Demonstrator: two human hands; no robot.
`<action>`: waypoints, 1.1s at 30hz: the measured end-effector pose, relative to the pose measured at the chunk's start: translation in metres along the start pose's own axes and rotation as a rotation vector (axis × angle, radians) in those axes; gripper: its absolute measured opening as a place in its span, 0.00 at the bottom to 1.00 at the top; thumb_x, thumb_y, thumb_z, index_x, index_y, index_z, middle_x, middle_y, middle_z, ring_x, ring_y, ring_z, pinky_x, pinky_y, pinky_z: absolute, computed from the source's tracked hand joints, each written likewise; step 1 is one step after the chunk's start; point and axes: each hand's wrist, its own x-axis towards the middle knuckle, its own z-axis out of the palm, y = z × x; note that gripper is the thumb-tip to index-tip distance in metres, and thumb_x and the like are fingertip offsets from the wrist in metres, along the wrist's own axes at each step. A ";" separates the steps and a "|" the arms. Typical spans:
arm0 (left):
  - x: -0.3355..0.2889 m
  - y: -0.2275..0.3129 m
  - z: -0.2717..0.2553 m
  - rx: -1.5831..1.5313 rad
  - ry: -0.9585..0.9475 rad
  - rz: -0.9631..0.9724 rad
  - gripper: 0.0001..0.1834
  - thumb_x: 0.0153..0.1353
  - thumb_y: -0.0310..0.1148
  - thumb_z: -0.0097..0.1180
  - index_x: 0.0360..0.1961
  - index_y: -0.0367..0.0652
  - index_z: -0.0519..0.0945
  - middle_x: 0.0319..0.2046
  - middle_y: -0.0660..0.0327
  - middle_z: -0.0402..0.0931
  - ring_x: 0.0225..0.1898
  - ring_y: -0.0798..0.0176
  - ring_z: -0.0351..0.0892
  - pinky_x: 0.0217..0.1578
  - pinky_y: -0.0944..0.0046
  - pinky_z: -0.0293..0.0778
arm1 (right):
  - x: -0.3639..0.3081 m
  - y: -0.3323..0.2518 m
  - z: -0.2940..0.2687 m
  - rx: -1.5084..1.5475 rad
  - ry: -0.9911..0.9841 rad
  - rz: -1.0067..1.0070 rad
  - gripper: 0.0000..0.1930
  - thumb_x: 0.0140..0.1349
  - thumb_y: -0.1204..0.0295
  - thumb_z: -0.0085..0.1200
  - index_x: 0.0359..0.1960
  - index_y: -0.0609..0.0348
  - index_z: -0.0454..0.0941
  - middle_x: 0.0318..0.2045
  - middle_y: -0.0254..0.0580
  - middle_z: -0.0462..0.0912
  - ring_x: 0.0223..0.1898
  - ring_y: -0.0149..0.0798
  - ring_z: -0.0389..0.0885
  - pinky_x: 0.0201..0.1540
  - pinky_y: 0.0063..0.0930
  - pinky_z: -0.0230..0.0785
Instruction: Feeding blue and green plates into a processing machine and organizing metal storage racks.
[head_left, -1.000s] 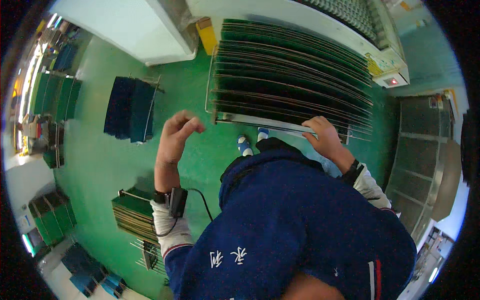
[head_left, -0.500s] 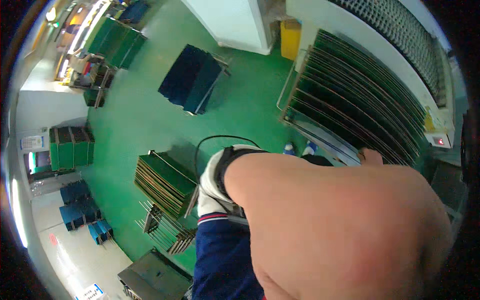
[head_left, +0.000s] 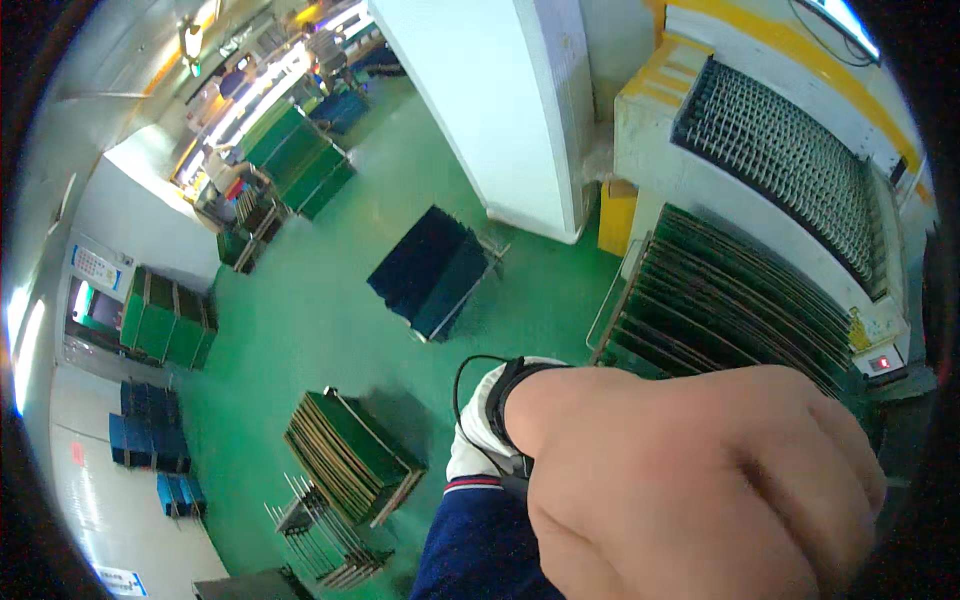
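My left hand [head_left: 690, 480] fills the lower right, very close, with its back toward me. Its fingers bend down at the knuckles and press together; the fingertips and anything in them are hidden. A black strap [head_left: 508, 398] and a white cuff [head_left: 475, 430] circle the wrist, with a thin black cable looping from them. The navy sleeve [head_left: 470, 545] comes in from the lower edge. Behind the hand stands a rack of dark green boards [head_left: 730, 300], partly covered. My right hand is not in view.
Above the rack is a white machine with a grey roller bed [head_left: 790, 160]. A white pillar [head_left: 500, 110] and a yellow bin [head_left: 617, 218] stand beside it. Racks of dark blue boards [head_left: 430, 270] and green boards [head_left: 350, 450] stand on the green floor. People sit at a lit bench far left.
The view has tilted up, so the floor and racks sit lower. My left hand shows its bent knuckles more clearly. The small hand by the board rack is out of sight.
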 end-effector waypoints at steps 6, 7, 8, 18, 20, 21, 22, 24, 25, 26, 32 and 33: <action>0.010 0.000 -0.007 0.012 0.013 0.000 0.14 0.64 0.37 0.52 0.27 0.37 0.77 0.23 0.56 0.76 0.27 0.56 0.76 0.32 0.56 0.72 | 0.004 0.022 0.047 0.635 0.248 0.072 0.17 0.61 0.59 0.45 0.24 0.59 0.74 0.23 0.48 0.75 0.28 0.47 0.70 0.33 0.42 0.63; 0.014 0.001 -0.005 0.014 -0.001 -0.002 0.14 0.64 0.37 0.52 0.27 0.37 0.77 0.23 0.56 0.76 0.27 0.56 0.76 0.32 0.56 0.73 | 0.003 0.019 0.044 0.766 0.295 0.095 0.18 0.63 0.58 0.43 0.23 0.60 0.73 0.21 0.48 0.73 0.26 0.46 0.68 0.32 0.41 0.61; 0.017 0.001 -0.003 0.017 -0.007 -0.006 0.14 0.64 0.37 0.52 0.27 0.37 0.77 0.23 0.56 0.76 0.27 0.57 0.76 0.32 0.56 0.73 | 0.004 0.015 0.041 0.544 0.204 0.108 0.16 0.61 0.57 0.44 0.27 0.57 0.75 0.28 0.48 0.75 0.33 0.46 0.70 0.39 0.40 0.63; -0.008 -0.017 -0.039 0.073 0.230 0.016 0.15 0.67 0.37 0.48 0.26 0.38 0.76 0.21 0.56 0.76 0.26 0.57 0.76 0.32 0.54 0.73 | -0.015 -0.008 -0.009 0.117 0.319 -0.117 0.11 0.53 0.63 0.52 0.28 0.56 0.78 0.30 0.50 0.81 0.34 0.54 0.81 0.36 0.47 0.73; -0.038 -0.026 -0.062 0.133 0.450 -0.084 0.15 0.67 0.37 0.48 0.26 0.38 0.76 0.21 0.56 0.76 0.26 0.57 0.76 0.32 0.54 0.73 | -0.004 -0.010 0.003 0.128 0.346 -0.065 0.06 0.52 0.72 0.45 0.25 0.58 0.74 0.26 0.52 0.77 0.32 0.56 0.76 0.34 0.49 0.67; -0.062 -0.028 -0.076 0.150 0.594 -0.131 0.16 0.67 0.37 0.47 0.26 0.38 0.76 0.20 0.56 0.76 0.25 0.57 0.76 0.32 0.54 0.73 | -0.006 -0.010 0.007 0.100 0.440 -0.095 0.05 0.51 0.72 0.46 0.26 0.57 0.75 0.26 0.50 0.78 0.31 0.55 0.79 0.33 0.48 0.72; -0.088 -0.030 -0.087 0.129 0.762 -0.221 0.15 0.69 0.37 0.45 0.30 0.37 0.75 0.23 0.57 0.75 0.27 0.57 0.75 0.34 0.55 0.73 | -0.004 -0.004 0.014 0.186 0.502 -0.154 0.05 0.55 0.71 0.45 0.27 0.58 0.73 0.26 0.50 0.75 0.33 0.56 0.76 0.35 0.49 0.67; -0.151 -0.043 -0.092 0.311 1.087 -0.372 0.13 0.68 0.34 0.46 0.30 0.37 0.75 0.26 0.59 0.74 0.27 0.61 0.73 0.36 0.60 0.72 | -0.001 0.001 0.023 0.187 0.454 -0.147 0.05 0.55 0.71 0.46 0.28 0.58 0.73 0.27 0.51 0.76 0.33 0.57 0.75 0.35 0.48 0.66; -0.177 -0.044 -0.083 0.382 1.186 -0.530 0.11 0.68 0.33 0.48 0.30 0.37 0.75 0.26 0.60 0.74 0.28 0.63 0.72 0.36 0.61 0.72 | 0.000 0.000 0.021 0.215 0.460 -0.166 0.05 0.55 0.71 0.47 0.28 0.58 0.73 0.27 0.50 0.75 0.33 0.57 0.75 0.35 0.48 0.66; -0.202 -0.046 -0.073 0.452 1.272 -0.686 0.10 0.67 0.32 0.49 0.30 0.38 0.75 0.27 0.61 0.74 0.28 0.64 0.72 0.36 0.63 0.71 | 0.000 0.000 0.015 0.237 0.472 -0.179 0.05 0.56 0.71 0.47 0.29 0.58 0.73 0.27 0.50 0.75 0.33 0.57 0.75 0.35 0.48 0.66; -0.311 -0.079 -0.014 0.452 1.437 -1.120 0.08 0.63 0.32 0.54 0.32 0.37 0.76 0.27 0.62 0.75 0.29 0.70 0.74 0.35 0.69 0.71 | 0.007 0.007 -0.007 0.242 0.342 -0.194 0.07 0.56 0.67 0.49 0.26 0.57 0.73 0.27 0.47 0.78 0.33 0.56 0.77 0.34 0.48 0.70; -0.322 -0.086 -0.007 0.447 1.463 -1.182 0.09 0.63 0.33 0.55 0.32 0.37 0.76 0.27 0.62 0.75 0.29 0.70 0.74 0.36 0.69 0.71 | 0.002 0.008 -0.006 0.248 0.335 -0.198 0.07 0.57 0.67 0.50 0.26 0.57 0.73 0.26 0.47 0.78 0.33 0.55 0.77 0.34 0.47 0.70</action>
